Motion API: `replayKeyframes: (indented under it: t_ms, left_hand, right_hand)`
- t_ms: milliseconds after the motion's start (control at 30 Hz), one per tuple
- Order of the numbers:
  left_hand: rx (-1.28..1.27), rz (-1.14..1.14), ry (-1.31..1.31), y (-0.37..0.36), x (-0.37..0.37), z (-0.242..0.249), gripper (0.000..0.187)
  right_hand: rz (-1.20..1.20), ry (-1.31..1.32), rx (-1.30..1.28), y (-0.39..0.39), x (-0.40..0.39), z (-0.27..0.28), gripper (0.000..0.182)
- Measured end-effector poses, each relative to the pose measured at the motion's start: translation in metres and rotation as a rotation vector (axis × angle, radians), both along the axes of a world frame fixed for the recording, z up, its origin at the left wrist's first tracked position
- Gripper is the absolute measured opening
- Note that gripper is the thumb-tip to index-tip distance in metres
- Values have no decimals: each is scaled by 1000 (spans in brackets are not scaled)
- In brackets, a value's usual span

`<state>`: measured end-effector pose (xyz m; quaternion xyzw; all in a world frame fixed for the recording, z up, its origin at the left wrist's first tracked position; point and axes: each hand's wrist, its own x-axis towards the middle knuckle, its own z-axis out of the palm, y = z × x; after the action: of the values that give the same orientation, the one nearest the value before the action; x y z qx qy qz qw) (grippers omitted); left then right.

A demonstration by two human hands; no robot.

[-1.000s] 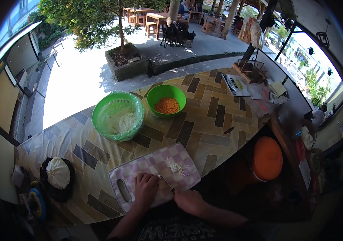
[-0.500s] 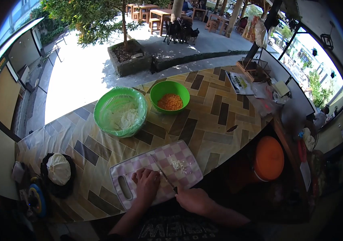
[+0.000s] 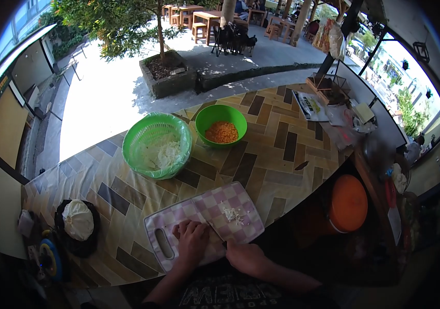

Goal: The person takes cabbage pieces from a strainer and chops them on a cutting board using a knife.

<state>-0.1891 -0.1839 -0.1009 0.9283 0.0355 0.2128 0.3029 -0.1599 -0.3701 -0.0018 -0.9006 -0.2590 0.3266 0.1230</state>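
A pink and white checkered cutting board (image 3: 174, 215) lies at the table's near edge. My left hand (image 3: 193, 240) rests on it with fingers curled and pressed together; whatever is under them is hidden. In my right hand (image 3: 246, 258) is the dark handle of a knife (image 3: 214, 230), its blade angled over the board close beside my left fingertips. Small chopped white pieces (image 3: 234, 213) lie in a heap on the board's right part. Beyond the board, a green basket (image 3: 131, 153) lined with clear plastic contains white shreds (image 3: 164, 154). Beside it a green bowl (image 3: 204, 116) holds orange bits (image 3: 222, 133).
A tied whitish bag (image 3: 78, 220) sits in a black wrapping on the left of the tiled-pattern table (image 3: 276, 177). An orange bucket (image 3: 349, 203) stands below the right edge. Packets (image 3: 310, 106) lie at the far right corner.
My view has shifted slightly, so everything sits a little further right in the frame. Both hands keep nearly the same place on the board, with the knife blade still beside my left fingers.
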Motion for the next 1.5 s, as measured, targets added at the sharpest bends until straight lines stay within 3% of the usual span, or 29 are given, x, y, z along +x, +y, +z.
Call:
replayKeyframes:
  t_ms: [267,367,467,567,667,767,867,967,1067,1167,1500]
  left_hand:
    - [-44,-4,65,2,-2,-1,20]
    - [-5,-31,59,5,-4,2,21]
    - [-21,-29,40,4,-4,1,22]
    - [-21,-34,66,6,-5,4,22]
    - [-72,37,80,1,-2,1,22]
    - [-28,8,48,4,-2,5,16]
    - [-31,-11,36,6,-3,4,17]
    - [-26,-32,55,8,-6,1,21]
    - [2,-14,43,6,-7,2,20]
    - [-11,-18,78,7,-6,1,20]
    - [-19,-30,91,9,-2,6,21]
  right_hand:
    - [24,-36,2,2,-3,-11,26]
    - [23,-17,63,3,2,11,25]
    - [21,-63,-19,7,-4,-14,25]
    - [88,-18,43,2,0,-2,25]
    - [5,-30,1,7,-1,-17,25]
    - [69,6,53,4,1,7,25]
    - [33,-55,-7,2,-3,-29,31]
    - [85,-40,77,2,2,-4,27]
    - [37,-50,-2,8,1,-24,30]
    - [104,-5,48,5,5,1,25]
    - [56,-4,-46,6,9,-2,24]
